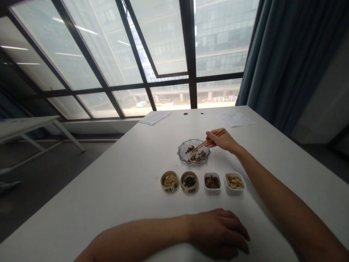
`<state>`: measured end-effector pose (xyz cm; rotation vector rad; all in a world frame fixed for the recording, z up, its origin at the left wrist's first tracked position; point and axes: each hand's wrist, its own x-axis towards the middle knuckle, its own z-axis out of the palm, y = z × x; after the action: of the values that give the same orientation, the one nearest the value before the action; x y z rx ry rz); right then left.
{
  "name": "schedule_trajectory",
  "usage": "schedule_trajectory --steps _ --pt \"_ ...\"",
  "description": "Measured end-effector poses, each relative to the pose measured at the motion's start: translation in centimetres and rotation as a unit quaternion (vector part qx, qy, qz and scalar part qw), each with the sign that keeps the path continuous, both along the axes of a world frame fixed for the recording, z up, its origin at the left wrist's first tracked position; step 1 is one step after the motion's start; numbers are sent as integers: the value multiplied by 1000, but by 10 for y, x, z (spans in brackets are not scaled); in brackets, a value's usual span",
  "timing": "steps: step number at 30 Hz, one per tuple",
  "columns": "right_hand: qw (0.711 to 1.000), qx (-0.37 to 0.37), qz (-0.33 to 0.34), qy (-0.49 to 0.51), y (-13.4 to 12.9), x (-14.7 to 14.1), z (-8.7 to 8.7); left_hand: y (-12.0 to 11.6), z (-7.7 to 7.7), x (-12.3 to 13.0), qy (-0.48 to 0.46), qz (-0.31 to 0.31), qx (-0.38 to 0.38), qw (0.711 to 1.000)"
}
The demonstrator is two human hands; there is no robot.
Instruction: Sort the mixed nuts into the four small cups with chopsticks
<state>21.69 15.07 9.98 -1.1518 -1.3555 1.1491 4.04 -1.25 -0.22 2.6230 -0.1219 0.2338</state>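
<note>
My right hand [218,139] holds a pair of wooden chopsticks [202,145], their tips down among mixed dried pieces [198,157] in a clear glass bowl [181,157]. Whether the tips pinch a piece is too small to tell. Nearer me, four small containers form a row: a round cup of peanuts [170,180], a round cup of dark pieces [189,181], a white square dish of brown strips [212,182] and a white square dish of pale tan nuts [234,181]. My left hand [220,233] lies on the table in front of them, fingers spread, holding nothing.
The white table [122,182] reaches toward the windows. Papers [155,117] lie at its far left and more papers [236,118] at its far right. Two small dark round spots sit near the far edge. A blue curtain [286,65] hangs at the right, and another table [27,125] stands at the left.
</note>
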Motion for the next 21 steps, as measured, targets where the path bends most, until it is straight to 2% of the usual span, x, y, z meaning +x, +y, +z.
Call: schedule_trajectory --steps 8,21 --pt "995 70 7 -67 4 -10 -17 2 0 0 -11 -20 3 1000" --pt "992 96 -6 -88 8 -2 -16 1 0 0 -7 -17 4 1000"
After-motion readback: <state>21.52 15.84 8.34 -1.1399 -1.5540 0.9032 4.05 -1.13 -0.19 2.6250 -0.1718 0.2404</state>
